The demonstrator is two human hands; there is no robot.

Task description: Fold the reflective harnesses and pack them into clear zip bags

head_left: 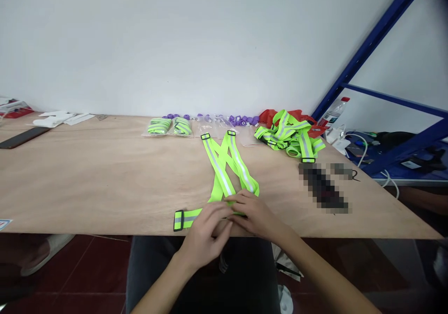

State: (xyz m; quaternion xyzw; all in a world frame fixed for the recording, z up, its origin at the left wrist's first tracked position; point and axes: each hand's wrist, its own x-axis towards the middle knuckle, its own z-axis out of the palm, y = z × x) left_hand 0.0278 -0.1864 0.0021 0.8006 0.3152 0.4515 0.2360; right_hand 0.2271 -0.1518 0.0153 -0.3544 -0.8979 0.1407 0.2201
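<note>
A neon-green reflective vest (219, 168) made of elastic straps lies on the wooden table in front of me. Two straps with black buckles at their far ends cross and run toward me. Its waist strap ends in a black buckle (178, 220) on the left. My left hand (207, 233) is closed on the near part of the waist strap, thumb and fingers curled together. Close beside it, my right hand (252, 212) has its fingers bent over the same strap where the pieces meet. Both hands hide the strap between the fingertips.
Two bagged folded vests (159, 126), clear plastic bags (217, 126) and purple rolls (244, 120) line the wall. A heap of green straps (285, 132) lies over red cloth (268, 117). At right are a bottle (334, 112) and blue frame (376, 38); a dark phone (23, 137) lies left.
</note>
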